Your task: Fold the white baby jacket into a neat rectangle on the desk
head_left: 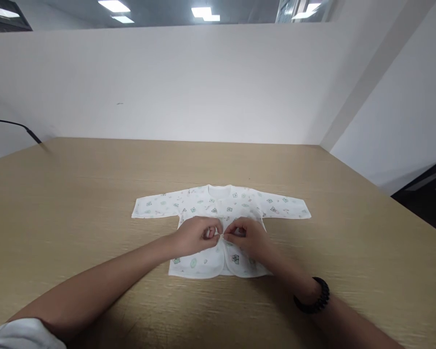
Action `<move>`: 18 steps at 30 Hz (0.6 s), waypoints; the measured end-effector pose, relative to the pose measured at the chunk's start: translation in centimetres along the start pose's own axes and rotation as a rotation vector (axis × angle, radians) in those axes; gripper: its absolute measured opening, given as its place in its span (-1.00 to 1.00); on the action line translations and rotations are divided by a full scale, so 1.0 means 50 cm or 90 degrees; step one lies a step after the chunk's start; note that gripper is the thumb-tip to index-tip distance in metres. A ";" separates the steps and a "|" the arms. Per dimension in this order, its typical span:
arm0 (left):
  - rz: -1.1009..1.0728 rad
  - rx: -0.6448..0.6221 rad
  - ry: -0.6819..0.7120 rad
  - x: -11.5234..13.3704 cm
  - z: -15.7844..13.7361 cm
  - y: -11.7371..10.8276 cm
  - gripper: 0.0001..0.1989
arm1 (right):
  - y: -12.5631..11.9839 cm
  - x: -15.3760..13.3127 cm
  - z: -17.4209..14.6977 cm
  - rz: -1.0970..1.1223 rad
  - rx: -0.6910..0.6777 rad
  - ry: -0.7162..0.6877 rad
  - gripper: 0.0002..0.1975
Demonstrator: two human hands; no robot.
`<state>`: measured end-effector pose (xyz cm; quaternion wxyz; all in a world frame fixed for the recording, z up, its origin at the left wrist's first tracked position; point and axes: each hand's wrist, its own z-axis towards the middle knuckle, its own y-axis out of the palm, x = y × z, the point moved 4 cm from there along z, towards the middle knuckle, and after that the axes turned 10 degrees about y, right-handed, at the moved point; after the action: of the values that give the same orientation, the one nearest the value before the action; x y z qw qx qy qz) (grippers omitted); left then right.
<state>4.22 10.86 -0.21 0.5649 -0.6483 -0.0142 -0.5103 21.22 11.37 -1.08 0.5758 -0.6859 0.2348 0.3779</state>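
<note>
A small white baby shirt (199, 265) with green and grey animal prints lies flat on the table, its sleeves spread to both sides and its neckline at the far end. Over the middle of its front opening, my left hand (198, 236) pinches the shirt's front edge between thumb and fingers. Close against it, my right hand (250, 237) pinches the opposite front edge, so the fingertips of both hands nearly meet. Whatever fastener lies between the fingertips is too small to make out. Below the hands, the two rounded front hems part slightly.
The wooden table (94, 194) runs back to a white partition (189, 87). Another white panel (396, 111) stands on the right, with a dark object (428, 194) beside it. A black cable (32, 134) reaches the table's far left corner. A black bracelet (318, 298) circles my right wrist.
</note>
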 end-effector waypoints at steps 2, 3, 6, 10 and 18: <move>0.023 -0.021 0.035 0.004 0.000 -0.001 -0.86 | 0.002 -0.001 -0.002 0.007 -0.006 -0.036 -0.94; 0.033 -0.024 0.053 0.007 0.000 -0.002 -0.85 | 0.002 -0.001 -0.002 0.009 -0.005 -0.054 -0.93; 0.067 -0.025 0.090 0.014 0.002 -0.010 -0.83 | -0.020 0.000 0.005 -0.027 0.094 -0.127 -0.87; 0.169 0.048 0.031 -0.024 0.005 -0.065 -0.76 | -0.107 0.040 0.031 -0.183 0.336 -0.208 -0.71; 0.258 0.130 -0.200 -0.206 -0.037 -0.226 -0.47 | -0.252 0.200 0.087 -0.363 0.264 -0.014 -0.65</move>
<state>-8.64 19.31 0.60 0.7089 -0.6487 -0.0228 -0.2760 35.72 19.59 -1.46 0.7877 -0.5883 0.0996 0.1535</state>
